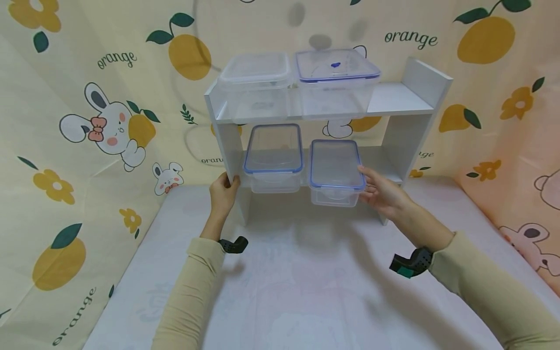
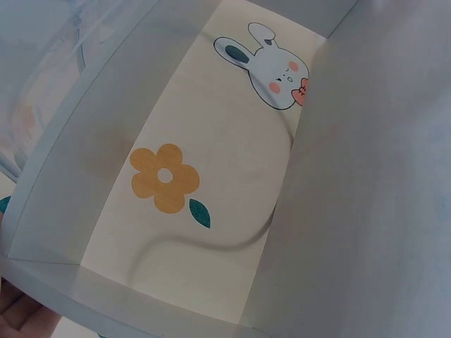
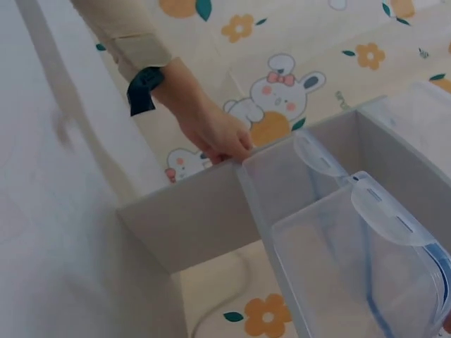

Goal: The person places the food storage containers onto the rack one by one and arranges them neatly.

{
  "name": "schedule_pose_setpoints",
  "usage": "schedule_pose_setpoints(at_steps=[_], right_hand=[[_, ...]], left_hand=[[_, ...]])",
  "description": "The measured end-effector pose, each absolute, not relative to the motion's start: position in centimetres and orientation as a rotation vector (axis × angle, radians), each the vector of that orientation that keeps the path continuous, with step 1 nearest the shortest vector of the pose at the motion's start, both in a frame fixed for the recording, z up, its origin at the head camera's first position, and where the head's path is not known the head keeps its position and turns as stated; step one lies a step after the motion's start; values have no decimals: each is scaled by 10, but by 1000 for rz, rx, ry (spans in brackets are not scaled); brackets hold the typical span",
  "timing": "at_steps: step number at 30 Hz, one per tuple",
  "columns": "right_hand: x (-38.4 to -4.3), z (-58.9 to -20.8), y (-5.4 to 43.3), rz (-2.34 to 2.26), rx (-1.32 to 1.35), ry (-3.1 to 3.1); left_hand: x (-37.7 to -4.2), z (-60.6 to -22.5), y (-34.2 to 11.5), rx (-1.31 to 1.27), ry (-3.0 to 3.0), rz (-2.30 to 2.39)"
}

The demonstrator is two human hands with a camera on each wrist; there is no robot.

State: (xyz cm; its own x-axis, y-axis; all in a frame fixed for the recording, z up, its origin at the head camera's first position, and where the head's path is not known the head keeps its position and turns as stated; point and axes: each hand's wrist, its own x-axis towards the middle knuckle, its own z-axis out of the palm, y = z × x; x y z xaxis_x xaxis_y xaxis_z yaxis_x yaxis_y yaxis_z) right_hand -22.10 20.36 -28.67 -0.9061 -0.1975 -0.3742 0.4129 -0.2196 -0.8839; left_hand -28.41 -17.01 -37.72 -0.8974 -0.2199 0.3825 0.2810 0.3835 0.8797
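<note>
My left hand point(image 1: 223, 195) grips the front edge of the left side panel of a small white shelf point(image 1: 395, 141), about level with its middle board. With my right hand point(image 1: 387, 192) I hold the right side of a clear food container point(image 1: 336, 165) with a blue-rimmed lid, which juts out over the front of that board. Beside it on the left, a similar blue-rimmed container point(image 1: 273, 150) also sticks out past the edge. The right wrist view shows the left hand point(image 3: 215, 130) on the panel edge and the held container point(image 3: 324, 260) close up.
On the top board stand a clear container with a frosted lid point(image 1: 255, 70) and another with a purple-blue rimmed lid point(image 1: 337, 68). A patterned cloth point(image 1: 109, 204) hangs behind and at the sides. The pale tabletop point(image 1: 280, 291) extends in front of the shelf.
</note>
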Motion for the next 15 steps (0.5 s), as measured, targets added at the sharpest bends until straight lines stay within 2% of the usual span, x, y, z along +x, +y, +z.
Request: schedule_pose_setpoints(at_steps=[15], right_hand=[[-211, -302, 212, -2055, -68, 1806]], left_hand=[[-285, -379, -171, -71, -2234, -1525]])
